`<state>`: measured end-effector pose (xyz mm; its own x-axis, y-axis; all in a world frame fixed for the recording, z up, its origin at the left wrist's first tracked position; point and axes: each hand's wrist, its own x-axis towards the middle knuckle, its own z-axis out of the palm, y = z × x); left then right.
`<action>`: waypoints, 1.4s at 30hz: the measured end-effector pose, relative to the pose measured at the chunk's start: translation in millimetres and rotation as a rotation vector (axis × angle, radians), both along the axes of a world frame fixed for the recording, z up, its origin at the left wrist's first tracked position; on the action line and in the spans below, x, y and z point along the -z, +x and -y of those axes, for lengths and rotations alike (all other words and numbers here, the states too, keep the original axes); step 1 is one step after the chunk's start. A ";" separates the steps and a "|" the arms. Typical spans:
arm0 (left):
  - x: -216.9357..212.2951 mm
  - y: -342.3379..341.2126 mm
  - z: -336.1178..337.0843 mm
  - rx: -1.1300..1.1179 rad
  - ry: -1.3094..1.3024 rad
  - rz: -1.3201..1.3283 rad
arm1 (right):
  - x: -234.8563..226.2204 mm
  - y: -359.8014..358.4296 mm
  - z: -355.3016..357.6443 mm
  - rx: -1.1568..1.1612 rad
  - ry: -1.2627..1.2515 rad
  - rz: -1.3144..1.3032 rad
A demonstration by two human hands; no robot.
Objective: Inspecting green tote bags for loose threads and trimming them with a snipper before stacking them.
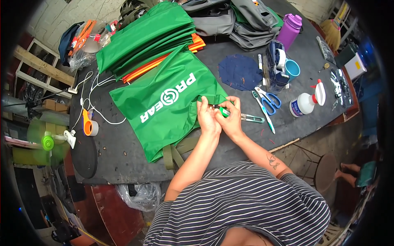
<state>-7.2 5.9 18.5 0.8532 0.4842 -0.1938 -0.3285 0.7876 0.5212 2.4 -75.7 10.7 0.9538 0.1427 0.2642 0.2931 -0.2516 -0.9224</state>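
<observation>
A green fabric bag [139,102] with white print lies across the dark table, its strap hanging toward me. My left hand [208,117] is closed on the bag's right-hand corner, the fabric pinched between its fingers. Close beside it, my right hand [231,121] grips a small green lighter [224,111], dark-tipped and held against the folded corner; its fingers partly hide it. The right fingertips also touch the fabric. Just right of that hand lies a slim tool with a green handle [252,118].
Folded green bags [147,37] are piled behind, near grey backpacks [250,30]. On the right are blue scissors [269,102], a spray bottle [308,100], a blue cup [292,69] and a purple bottle [289,30]. A tape roll [91,128] and white cord [100,117] lie left.
</observation>
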 end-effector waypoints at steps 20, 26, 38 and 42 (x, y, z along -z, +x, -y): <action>-9.3 -3.1 3.4 0.014 0.270 -0.209 | 13.8 -2.9 30.1 -0.263 0.369 -0.289; -1.3 5.0 -0.8 -0.151 0.238 -0.011 | 13.5 2.5 7.8 -0.187 0.361 -0.220; 9.9 15.7 7.3 -0.383 0.241 -0.110 | 30.9 5.1 7.4 -0.184 0.316 -0.188; 15.0 14.2 6.7 -0.337 0.211 -0.112 | 23.7 1.9 12.4 -0.155 0.034 -0.231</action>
<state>7.0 -0.8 3.5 0.6192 0.7721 -0.1430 -0.4825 0.5177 0.7065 4.3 -88.1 -13.1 0.9569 0.2862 0.0494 0.1065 -0.1875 -0.9765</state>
